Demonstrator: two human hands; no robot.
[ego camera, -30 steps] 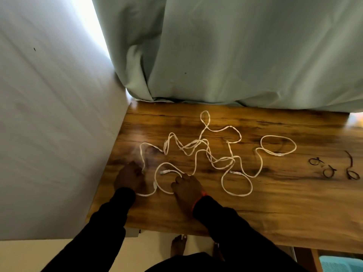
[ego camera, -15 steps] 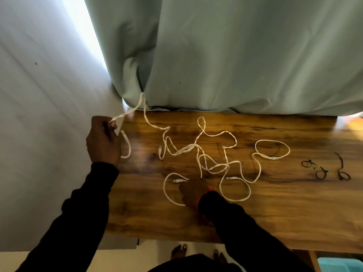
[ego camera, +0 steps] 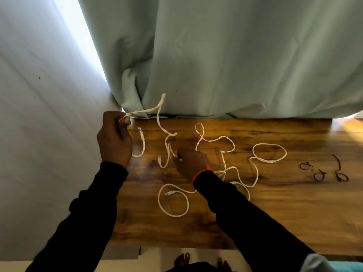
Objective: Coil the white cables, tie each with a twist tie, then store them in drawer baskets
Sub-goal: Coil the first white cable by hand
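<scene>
White cables sprawl tangled across the wooden table; left hand pinches one strand, lifted at the table's left edge; right hand presses the tangle, fingers hidden, grip unclear

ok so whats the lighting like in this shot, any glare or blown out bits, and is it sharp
Head view: a blown-out strip of daylight between the wall and curtain; a soft sheen on the wooden table near the left hand; the white cables and dark twist ties read fairly sharp; wide-angle distortion slants the wall.
</scene>
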